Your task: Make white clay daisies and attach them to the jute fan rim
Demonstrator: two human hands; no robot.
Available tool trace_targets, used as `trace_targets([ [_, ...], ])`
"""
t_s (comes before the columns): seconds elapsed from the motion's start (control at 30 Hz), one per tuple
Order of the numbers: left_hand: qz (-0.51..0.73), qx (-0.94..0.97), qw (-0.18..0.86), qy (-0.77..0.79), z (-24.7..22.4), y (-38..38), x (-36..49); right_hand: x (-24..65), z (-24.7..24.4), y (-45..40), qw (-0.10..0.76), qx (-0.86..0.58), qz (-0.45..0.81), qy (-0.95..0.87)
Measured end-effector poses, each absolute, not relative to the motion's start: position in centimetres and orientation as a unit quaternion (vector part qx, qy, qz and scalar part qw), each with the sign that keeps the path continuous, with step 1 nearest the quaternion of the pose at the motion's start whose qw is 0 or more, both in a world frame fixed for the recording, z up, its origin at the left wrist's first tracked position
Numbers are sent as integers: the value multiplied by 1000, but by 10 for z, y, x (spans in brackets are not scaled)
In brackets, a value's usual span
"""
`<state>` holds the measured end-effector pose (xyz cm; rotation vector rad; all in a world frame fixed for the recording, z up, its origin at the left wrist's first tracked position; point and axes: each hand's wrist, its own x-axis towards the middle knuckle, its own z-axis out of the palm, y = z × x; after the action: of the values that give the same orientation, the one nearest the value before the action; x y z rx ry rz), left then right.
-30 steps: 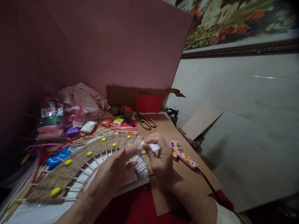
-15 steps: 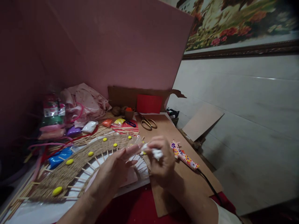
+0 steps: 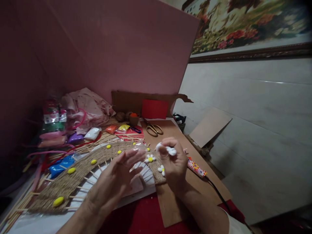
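Observation:
My right hand (image 3: 173, 164) is closed round a lump of white clay (image 3: 170, 150), which shows between thumb and fingers. To its left, my left hand (image 3: 117, 177) is held up with fingers apart and nothing in them. Below both hands lies a woven twine arch (image 3: 80, 165) on thin sticks, dotted with yellow ovals (image 3: 58, 201). Two white-petalled flowers with yellow centres (image 3: 150, 158) sit on the arch's right part, near my right hand.
Gold-handled scissors (image 3: 154, 130) lie on brown board (image 3: 168, 208). A patterned tool (image 3: 197, 167) with a black cord is at the right. Colourful clay packets (image 3: 76, 137), a blue packet (image 3: 61, 165) and pink cloth (image 3: 87, 107) are at the left.
My hands have moved apart; the right one has lifted the white clay slightly up and right, away from my left fingers. The two flowers have come into view.

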<state>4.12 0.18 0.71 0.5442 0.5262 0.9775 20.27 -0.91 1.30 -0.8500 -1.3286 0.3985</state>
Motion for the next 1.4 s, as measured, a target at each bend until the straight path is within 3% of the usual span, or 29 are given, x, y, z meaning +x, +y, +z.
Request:
trace_targets([
  [0.13,479,229,807,259,13,0,41,202,10,-8,670,-380,288,-568],
  [0.4,501,207,784,302,7,-1,43,197,8,-12,654,-322,227,-646],
  [0.67,477,273,798,247,0,3,41,194,3,-8,614,-244,433,-613],
  [1.1,421,303,820,244,10,-9,43,193,2,-5,616,-216,479,-587],
  [1.27,467,288,794,260,9,-3,42,195,5,-4,635,-268,425,-587],
  [1.4,492,283,775,277,9,-2,43,197,3,-7,665,-306,256,-631],
])
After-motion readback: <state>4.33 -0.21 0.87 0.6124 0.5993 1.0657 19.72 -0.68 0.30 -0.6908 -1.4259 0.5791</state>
